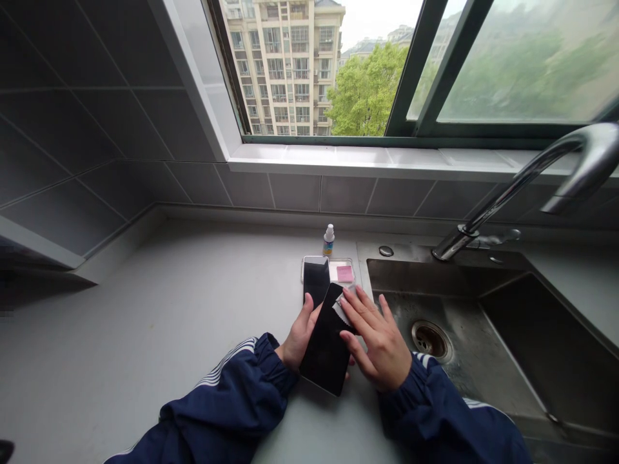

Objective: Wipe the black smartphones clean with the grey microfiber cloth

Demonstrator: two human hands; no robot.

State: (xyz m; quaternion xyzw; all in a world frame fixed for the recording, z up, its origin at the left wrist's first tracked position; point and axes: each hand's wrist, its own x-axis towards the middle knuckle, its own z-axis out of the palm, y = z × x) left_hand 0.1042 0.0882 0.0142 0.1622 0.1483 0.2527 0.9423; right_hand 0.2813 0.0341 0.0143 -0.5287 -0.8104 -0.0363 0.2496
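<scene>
A black smartphone (323,357) lies tilted in my left hand (297,338), its dark screen facing up. The left thumb is along its edge and the fingers wrap beneath it. Under the fingers of my right hand (380,338) is a small grey cloth (341,310) with a zigzag edge, pressed on the upper part of the screen. Just beyond, a second phone (316,274) rests on the counter, partly covered by the held one. Beside it is a clear case (351,263) with a pink square (345,274) on it. A small white-capped bottle (329,241) stands upright behind them.
The grey countertop (145,309) stretches to the left. At right is a steel sink (464,328) with a drain (431,339) and a curved chrome faucet (498,200). A tiled wall and a window ledge (367,159) run along the back.
</scene>
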